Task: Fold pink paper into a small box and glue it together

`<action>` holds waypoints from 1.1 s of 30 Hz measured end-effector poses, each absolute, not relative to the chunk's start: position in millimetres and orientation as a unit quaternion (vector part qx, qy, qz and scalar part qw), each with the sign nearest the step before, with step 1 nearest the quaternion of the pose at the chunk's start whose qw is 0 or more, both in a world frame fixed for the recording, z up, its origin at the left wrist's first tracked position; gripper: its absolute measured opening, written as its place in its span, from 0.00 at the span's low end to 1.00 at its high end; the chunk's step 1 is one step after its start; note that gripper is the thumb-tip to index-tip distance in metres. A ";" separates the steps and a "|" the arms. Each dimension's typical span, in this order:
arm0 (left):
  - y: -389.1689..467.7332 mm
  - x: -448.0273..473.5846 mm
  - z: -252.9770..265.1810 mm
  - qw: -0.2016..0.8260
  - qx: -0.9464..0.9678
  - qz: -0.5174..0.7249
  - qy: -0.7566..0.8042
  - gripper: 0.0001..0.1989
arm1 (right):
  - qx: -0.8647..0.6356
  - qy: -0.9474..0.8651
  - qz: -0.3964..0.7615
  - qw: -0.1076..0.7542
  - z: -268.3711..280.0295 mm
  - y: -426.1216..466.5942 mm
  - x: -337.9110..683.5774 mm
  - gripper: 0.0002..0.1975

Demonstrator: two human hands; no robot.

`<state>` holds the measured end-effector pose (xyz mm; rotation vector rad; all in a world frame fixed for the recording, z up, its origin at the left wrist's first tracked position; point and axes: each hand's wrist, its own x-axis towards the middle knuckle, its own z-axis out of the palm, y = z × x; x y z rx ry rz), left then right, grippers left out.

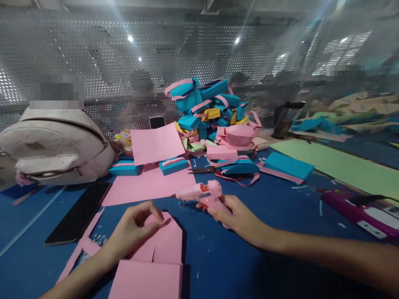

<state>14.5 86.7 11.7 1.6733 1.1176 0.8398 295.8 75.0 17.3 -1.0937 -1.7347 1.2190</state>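
Note:
My right hand [229, 211] is wrapped round the grip of a pink hot glue gun [202, 193], its nozzle pointing left above the blue table. Left of it, my left hand [137, 226] pinches the top edge of a folded pink paper piece [170, 238] between thumb and fingertips. The lower part of this piece is a flat, box-like fold, and a short slit shows in its middle. A gap separates the glue gun's nozzle from the paper.
Scissors [202, 170] lie behind the glue gun, before a pile of blue, pink and yellow paper boxes [188, 101]. A phone [77, 214] and a pale backpack [59, 145] are at left. A purple power strip [358, 211] lies at right, near a tumbler [285, 120].

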 end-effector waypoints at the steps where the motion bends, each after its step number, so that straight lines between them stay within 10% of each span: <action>1: 86.6 13.8 11.7 0.460 0.679 0.338 0.461 0.08 | -0.424 -0.668 0.491 0.365 14.3 76.3 294.9 0.27; 33: 92.9 -3.8 6.6 0.518 0.677 0.264 0.450 0.07 | -0.337 -0.640 0.627 0.289 2.6 81.3 311.4 0.27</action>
